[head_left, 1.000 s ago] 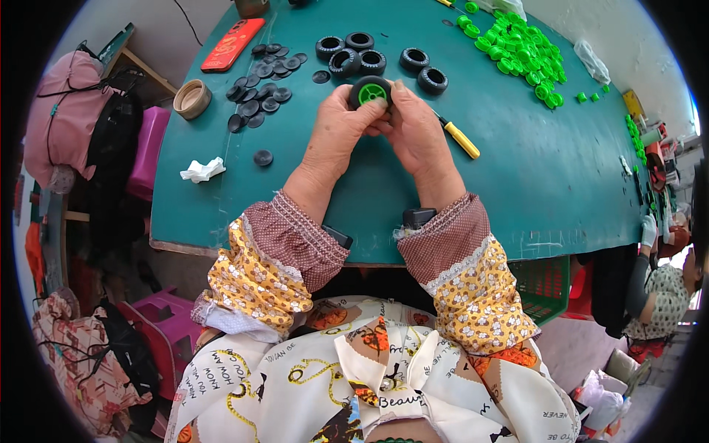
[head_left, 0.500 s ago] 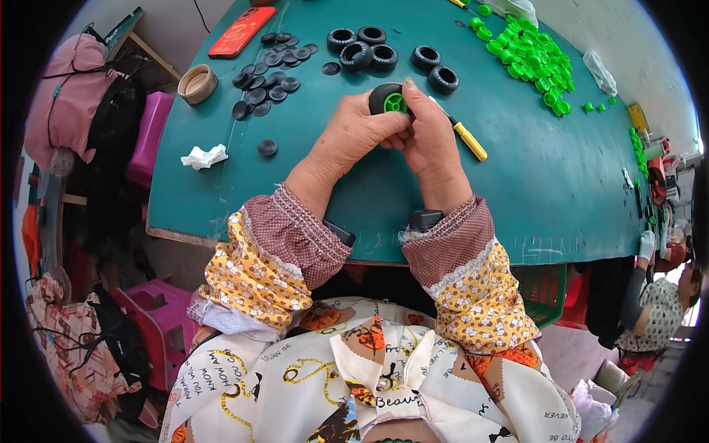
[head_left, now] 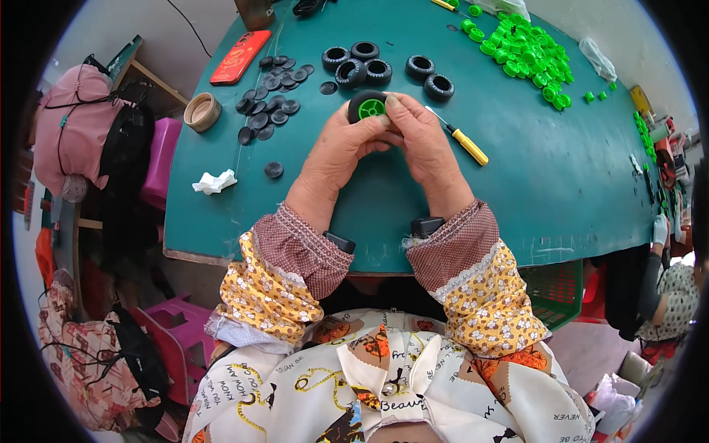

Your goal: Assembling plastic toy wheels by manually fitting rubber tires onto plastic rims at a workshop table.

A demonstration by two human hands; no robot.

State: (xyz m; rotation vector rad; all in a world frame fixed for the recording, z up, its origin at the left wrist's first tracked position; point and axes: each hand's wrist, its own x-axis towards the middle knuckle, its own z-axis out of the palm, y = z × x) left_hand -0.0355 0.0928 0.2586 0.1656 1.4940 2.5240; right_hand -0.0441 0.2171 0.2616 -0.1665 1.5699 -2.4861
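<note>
A: Barely shifted since the earlier frame: small black tyre w/ green hub (head_left: 367, 106) is kept pinched between both hands above the green table (head_left: 561, 170).

B: Grip?

A: Left hand (head_left: 341, 148) is clenched on the tyre's left side, right hand (head_left: 419, 142) on its right; thumbs are pressed near the hub.

B: Tip?

A: Hub should prob. be pushed in square, w/ even pressure.

B: Around the tyre?

A: Finished tyres (head_left: 384, 68) just beyond it, black discs (head_left: 273, 103) beyond-left, yellow-handled screwdriver (head_left: 461, 137) right, green hubs (head_left: 528, 53) far right.
</note>
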